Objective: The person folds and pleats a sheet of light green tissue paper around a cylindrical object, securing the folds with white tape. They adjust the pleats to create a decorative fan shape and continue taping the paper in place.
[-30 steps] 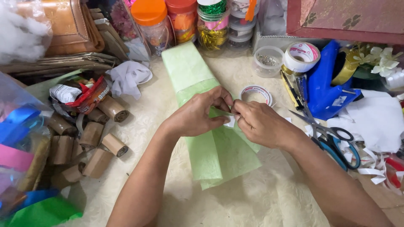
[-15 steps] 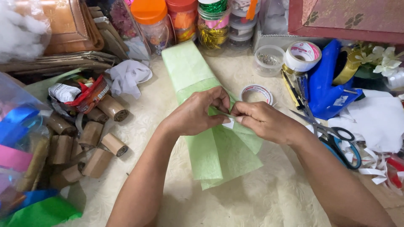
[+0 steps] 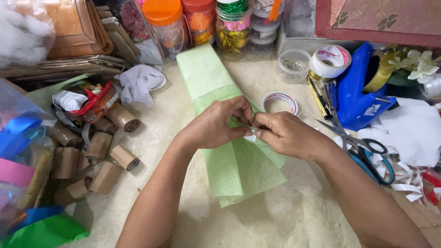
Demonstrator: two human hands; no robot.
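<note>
A long strip of light green crepe paper point(image 3: 239, 170) lies lengthwise down the middle of the table, its far end reaching the jars. My left hand point(image 3: 216, 125) and my right hand point(image 3: 285, 134) meet above its middle. Both pinch a small folded bit of the green paper point(image 3: 248, 127) between thumb and fingertips, with a scrap of white showing under it. My forearms come in from the bottom edge.
Cardboard tubes point(image 3: 108, 151) lie at left beside a clear bag of ribbons point(image 3: 18, 151). Jars point(image 3: 165, 23) line the back. Tape rolls point(image 3: 280, 102), a blue glue gun point(image 3: 356, 94), scissors point(image 3: 367, 149) and white paper scraps point(image 3: 413, 133) crowd the right.
My fingers have shifted slightly as they work the small green fold. Hands stay in the same place over the strip.
</note>
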